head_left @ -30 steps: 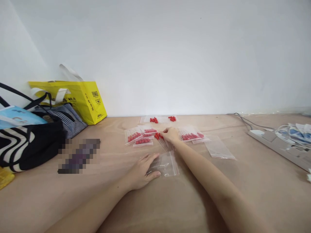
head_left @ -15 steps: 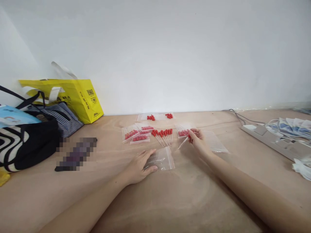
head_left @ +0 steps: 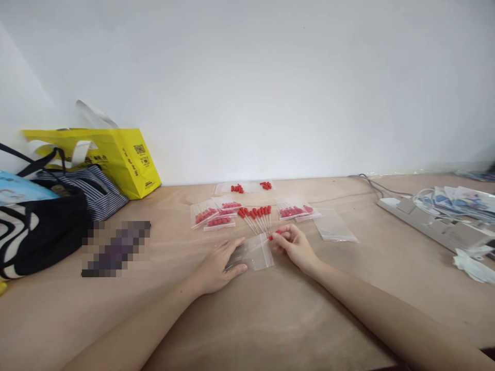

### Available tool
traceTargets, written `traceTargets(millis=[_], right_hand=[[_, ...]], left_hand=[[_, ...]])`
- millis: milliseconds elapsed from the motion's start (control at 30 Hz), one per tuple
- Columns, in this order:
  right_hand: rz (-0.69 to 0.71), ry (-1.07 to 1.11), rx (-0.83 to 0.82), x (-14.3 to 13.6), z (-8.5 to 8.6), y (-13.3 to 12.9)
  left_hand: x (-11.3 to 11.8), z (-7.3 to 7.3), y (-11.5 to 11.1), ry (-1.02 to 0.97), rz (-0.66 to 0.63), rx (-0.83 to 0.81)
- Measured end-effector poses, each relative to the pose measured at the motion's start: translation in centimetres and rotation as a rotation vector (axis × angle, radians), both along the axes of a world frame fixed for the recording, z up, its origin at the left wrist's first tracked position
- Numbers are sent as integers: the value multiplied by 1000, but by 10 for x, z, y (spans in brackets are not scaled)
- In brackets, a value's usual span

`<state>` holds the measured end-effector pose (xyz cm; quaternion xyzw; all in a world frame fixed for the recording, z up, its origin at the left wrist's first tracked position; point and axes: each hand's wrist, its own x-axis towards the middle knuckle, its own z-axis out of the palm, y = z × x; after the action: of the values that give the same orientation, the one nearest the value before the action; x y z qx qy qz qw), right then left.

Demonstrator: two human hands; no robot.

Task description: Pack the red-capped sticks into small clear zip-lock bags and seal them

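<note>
Pinching a red-topped dropper (head_left: 272, 237) by its head, the right hand (head_left: 297, 249) is right at the zip end of a clear bag (head_left: 258, 253), thumb and fingers closed up, the stem too faint to make out! Over on the other side, the left hand (head_left: 219, 266) lies wide, thumb well apart from the fingers, resting on that same bag, flat on the table (head_left: 294, 330). Just beyond it, a fan of droppers (head_left: 254, 212), red heads facing the wall. Filled bags flank them: a cluster (head_left: 219, 222) to the left, a stack (head_left: 294, 210) to the right, then a flat clear packet (head_left: 337, 226) beside that stack. And at the back, small red pieces (head_left: 236, 188) on clear plastic (head_left: 252, 186)!
</note>
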<state>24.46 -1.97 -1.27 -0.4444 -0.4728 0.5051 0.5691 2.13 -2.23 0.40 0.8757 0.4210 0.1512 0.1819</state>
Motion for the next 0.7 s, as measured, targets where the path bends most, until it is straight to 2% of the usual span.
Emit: traceTargets(millis=[67,133,267,433,533,600,700], right_hand=[[157,-119,-12,0,-3,-2],[255,-223,7,1,-6,-1],[344,-376,99,1,-10,7],[399,-534,239,-3,-3,10],[485,-568,284,2,-1,14],[463,-558,185,10,-1,21],[193,-619,80,21,2,37]], left_hand=[[0,0,0,-4,-1,0],[0,1,-1,-12,-3,-3],[0,1,-1,-12,-8,-5],[1,4,-1,-4,-26,-19],[-5,7,-1,-9,-27,-65],[-13,8,-1,1,-32,-91],[-26,8,1,33,-50,-98]])
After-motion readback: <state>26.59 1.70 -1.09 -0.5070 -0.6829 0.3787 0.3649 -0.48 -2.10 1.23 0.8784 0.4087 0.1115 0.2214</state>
